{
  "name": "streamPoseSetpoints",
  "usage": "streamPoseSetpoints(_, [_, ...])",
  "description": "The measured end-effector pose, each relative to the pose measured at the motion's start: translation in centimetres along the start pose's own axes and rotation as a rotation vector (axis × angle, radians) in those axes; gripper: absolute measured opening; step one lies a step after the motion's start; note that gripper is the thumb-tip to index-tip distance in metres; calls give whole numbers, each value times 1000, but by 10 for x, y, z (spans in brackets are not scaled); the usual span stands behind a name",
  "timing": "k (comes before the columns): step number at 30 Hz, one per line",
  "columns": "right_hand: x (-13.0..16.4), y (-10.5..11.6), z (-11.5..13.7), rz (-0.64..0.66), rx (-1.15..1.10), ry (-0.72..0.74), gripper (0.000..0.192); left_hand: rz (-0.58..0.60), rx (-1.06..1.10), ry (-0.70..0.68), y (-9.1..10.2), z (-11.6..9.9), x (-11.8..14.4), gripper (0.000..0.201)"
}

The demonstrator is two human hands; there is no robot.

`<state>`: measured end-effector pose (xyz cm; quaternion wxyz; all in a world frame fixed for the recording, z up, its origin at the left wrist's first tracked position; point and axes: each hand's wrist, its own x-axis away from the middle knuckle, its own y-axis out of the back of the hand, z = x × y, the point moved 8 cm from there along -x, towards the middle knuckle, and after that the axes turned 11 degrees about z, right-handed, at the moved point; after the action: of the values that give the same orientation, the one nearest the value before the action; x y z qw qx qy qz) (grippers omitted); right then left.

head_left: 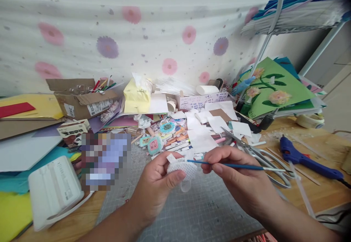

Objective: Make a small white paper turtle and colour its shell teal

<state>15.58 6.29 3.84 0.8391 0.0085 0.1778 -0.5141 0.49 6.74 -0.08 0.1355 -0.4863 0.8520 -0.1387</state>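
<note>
My left hand [157, 183] pinches a small white mesh-textured craft piece [183, 169] with a clear tab hanging below it, held above the grey cutting mat [197, 212]. My right hand [236, 178] grips a thin blue-handled tool [241, 166], its tip touching the top of the white piece. Both hands meet at the middle of the view, just above the mat.
Scissors [260, 154] and a blue glue gun [301, 158] lie on the wooden table at the right. A white device [55, 191] sits at the left. Paper scraps, pens and round craft pieces [155, 144] crowd the back, with a cardboard box [82, 99] and green flower artwork [274, 88].
</note>
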Motion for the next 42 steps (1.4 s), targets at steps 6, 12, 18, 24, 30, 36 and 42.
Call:
streamPoseSetpoints(6, [-3,3,2,15,154,-19,9,20,95,1,-7,0,-1,17])
streamPoseSetpoints(12, [-7,1,12,19,231,40,13,-50,152,46,-6,4,-3,19])
streamPoseSetpoints(18, [-3,2,16,54,255,78,12,-44,142,74,-9,5,0,19])
streamPoseSetpoints(24, [6,9,23,26,229,113,9,16,24,55,-7,5,2,23])
streamPoseSetpoints(30, [11,6,42,-33,499,82,5,-36,-149,76,-1,-1,2,23])
streamPoseSetpoints(36, [11,-5,64,-60,774,165,3,-37,-248,90,-4,-6,2,21])
streamPoseSetpoints(42, [8,-14,61,-18,882,172,5,-34,-290,87,-4,-7,3,18])
